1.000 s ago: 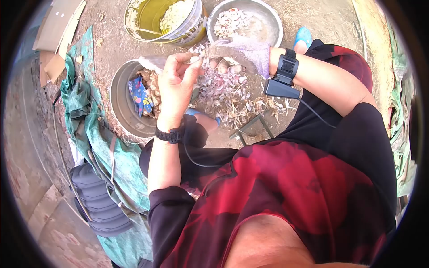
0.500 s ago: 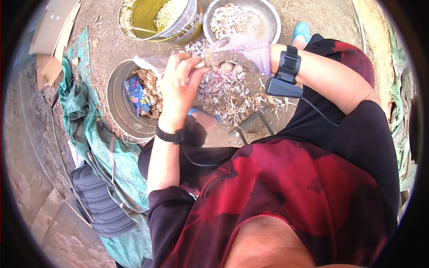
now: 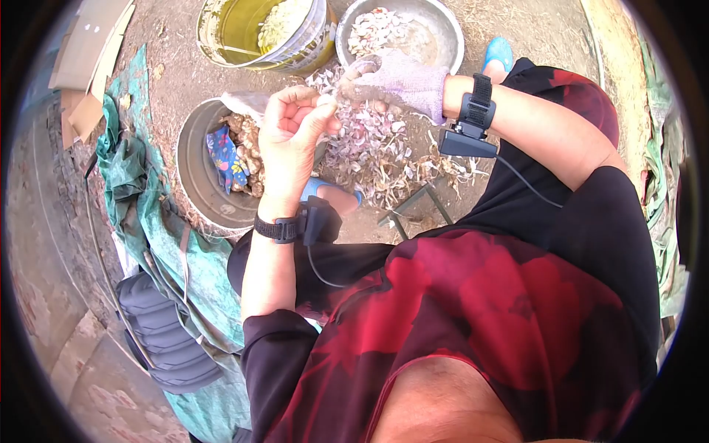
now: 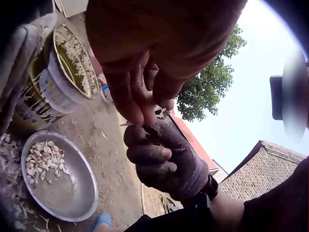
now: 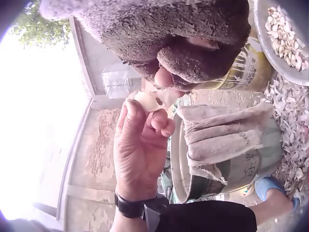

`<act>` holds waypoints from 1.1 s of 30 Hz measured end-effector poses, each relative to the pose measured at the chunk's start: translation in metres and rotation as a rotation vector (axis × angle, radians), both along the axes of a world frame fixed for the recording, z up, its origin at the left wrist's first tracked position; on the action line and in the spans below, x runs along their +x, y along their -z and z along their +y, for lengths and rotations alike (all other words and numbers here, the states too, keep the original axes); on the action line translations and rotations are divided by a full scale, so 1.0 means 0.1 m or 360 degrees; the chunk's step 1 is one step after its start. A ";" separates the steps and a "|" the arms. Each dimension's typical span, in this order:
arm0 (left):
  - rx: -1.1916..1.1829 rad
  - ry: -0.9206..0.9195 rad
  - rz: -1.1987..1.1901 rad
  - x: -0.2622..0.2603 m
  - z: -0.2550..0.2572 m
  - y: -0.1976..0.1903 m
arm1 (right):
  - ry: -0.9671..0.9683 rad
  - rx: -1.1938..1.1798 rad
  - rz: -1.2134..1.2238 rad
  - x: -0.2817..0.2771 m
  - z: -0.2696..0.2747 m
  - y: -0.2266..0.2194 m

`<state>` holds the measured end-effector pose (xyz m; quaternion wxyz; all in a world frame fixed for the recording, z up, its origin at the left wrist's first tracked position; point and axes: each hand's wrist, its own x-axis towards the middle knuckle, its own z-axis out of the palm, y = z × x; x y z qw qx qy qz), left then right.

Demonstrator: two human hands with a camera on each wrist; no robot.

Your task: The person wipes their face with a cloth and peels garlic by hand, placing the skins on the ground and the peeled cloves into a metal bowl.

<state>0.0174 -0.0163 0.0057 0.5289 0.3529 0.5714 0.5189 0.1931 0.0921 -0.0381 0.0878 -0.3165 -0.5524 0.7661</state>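
My bare left hand (image 3: 288, 151) pinches a pale garlic clove (image 5: 147, 100) between thumb and fingertips, raised in front of the body. Close against it, my right hand (image 3: 406, 81) wears a dirty lilac knit glove, with bare fingertips poking out. Its fingers are curled, and in the right wrist view they pinch a whitish, papery piece of garlic skin (image 5: 168, 95) at the clove's edge. Below both hands, a heap of purple-white garlic skins (image 3: 369, 151) covers the ground. A metal basin (image 3: 436, 50) holding several cloves stands beyond the gloved hand.
A yellow bucket (image 3: 321, 40) with pale contents stands beside the basin. To the left, a round bucket (image 3: 193, 173) contains brown knobbly pieces and a blue flowered cloth (image 3: 225, 159); a whitish cloth (image 5: 222, 135) hangs over its rim. Green sheeting (image 3: 192, 258) lies along the left.
The hands have drawn slightly apart from where they met half a second ago. My left hand has turned a little, showing more of its curled fingers, and its wrist camera has swung into view.
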 end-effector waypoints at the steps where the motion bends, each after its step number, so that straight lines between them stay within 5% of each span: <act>1: 0.0016 0.0018 0.0061 -0.03 -0.01 0.06 | 0.0060 -0.0266 0.0257 0.01 0.00 -0.04; 9: 0.0058 0.0187 0.0624 -0.10 -0.06 0.15 | -0.0075 0.0092 0.0234 0.00 -0.02 -0.15; 12: 0.0348 0.0395 0.1078 -0.11 -0.05 0.17 | -0.0132 -0.0060 0.0224 0.00 -0.01 -0.07; 14: 0.0419 0.0466 0.1286 -0.08 -0.04 0.15 | -0.0166 0.0165 0.0115 -0.03 -0.01 -0.02; 18: 0.0408 0.0482 0.1275 -0.04 -0.03 0.08 | -0.0160 -0.0215 0.0025 -0.01 0.00 0.00; 21: 0.0088 0.0121 0.0077 -0.05 -0.01 -0.01 | -0.0181 -0.0108 -0.0214 -0.02 -0.01 0.08; 23: 0.0115 0.0016 -0.0042 -0.14 0.01 0.01 | -0.0138 0.0061 -0.0256 -0.04 0.01 0.11; 28: 0.0116 0.0001 0.0201 -0.15 -0.02 0.04 | -0.0078 -0.0475 0.0214 -0.02 -0.04 -0.11; 33: 0.0331 0.0075 0.0373 -0.05 -0.01 0.07 | -0.0083 -0.0394 0.0213 -0.06 -0.08 -0.17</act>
